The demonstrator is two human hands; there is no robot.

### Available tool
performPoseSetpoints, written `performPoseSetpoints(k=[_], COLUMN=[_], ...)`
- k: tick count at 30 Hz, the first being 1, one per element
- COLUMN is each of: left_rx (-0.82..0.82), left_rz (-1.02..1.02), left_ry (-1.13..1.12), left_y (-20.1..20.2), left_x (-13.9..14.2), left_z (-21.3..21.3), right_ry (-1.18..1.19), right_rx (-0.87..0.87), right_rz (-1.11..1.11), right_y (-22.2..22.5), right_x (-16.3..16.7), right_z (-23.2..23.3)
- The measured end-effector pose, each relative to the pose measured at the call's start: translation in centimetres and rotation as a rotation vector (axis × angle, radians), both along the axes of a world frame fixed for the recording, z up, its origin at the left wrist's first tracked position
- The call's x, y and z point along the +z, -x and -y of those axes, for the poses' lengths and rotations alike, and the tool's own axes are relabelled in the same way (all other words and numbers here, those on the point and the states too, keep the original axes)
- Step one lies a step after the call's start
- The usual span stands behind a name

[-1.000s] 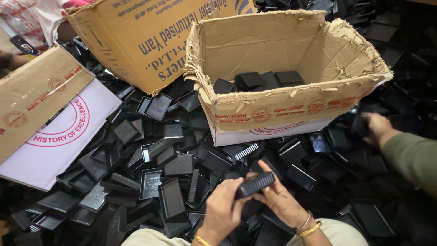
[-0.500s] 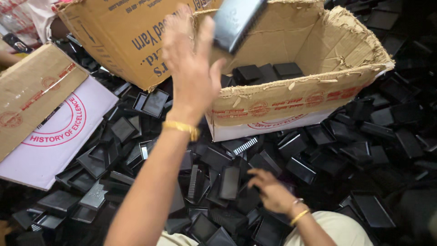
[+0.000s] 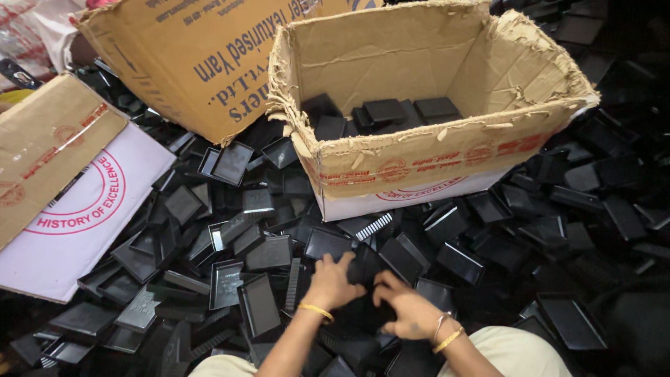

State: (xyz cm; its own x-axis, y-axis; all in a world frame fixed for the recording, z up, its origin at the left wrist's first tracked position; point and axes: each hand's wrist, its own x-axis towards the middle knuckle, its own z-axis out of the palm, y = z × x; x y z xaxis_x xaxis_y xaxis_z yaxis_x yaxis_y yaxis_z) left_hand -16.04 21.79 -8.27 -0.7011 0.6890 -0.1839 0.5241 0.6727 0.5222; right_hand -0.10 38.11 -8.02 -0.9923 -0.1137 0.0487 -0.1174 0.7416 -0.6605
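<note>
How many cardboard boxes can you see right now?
3. An open box sits at centre holding black trays; a tipped box leans behind its left side; a flattened one lies at far left. Others may be hidden.

A black plastic tray (image 3: 364, 269) lies in the heap just in front of the torn cardboard box (image 3: 433, 112), close below its near wall. It is flat, rectangular and dull black, seemingly tilted among like pieces. Both hands cover much of it, so its exact outline and which face is up cannot be told.
</note>
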Motion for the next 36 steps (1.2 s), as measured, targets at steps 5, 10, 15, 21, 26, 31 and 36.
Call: performPoseSetpoints(k=[5, 10, 15, 21, 26, 31, 36], left_rx=[0.101, 0.098, -0.119, -0.133, -0.298, -0.126, -0.072], left_rz=[0.14, 0.302, 0.081, -0.042, -0.152, -0.294, -0.052], left_ry=[-0.594, -1.003, -0.723, -0.629, -0.759, -0.946, -0.708], left_y=[0.5, -2.2, -5.4, -6.8, -6.6, -6.3, -5.9], left_x=[2.6, 5.0, 6.4, 6.7, 7.3, 6.6, 8.3], left_z=[2.6, 5.2, 5.1, 4.5, 4.6, 4.5, 4.3], right_ry=[0.174, 0.949, 1.157, 1.072, 1.229, 1.053, 0.748], right_rx=[-0.204, -0.22, -0.169, -0.157, -0.168, -0.182, -0.45], right_rz=[-0.101, -0.006, -0.033, -0.104, -0.087, -0.199, -0.085], right_y=[0.2, 0.3, -0.4, -1.1, -1.0, -0.6, -0.4], right_x=[2.4, 2.9, 3.3, 2.4, 0.9, 0.8, 1.0], right_z=[-0.4, -0.5, -0.6, -1.1, -1.4, -1.5, -1.4])
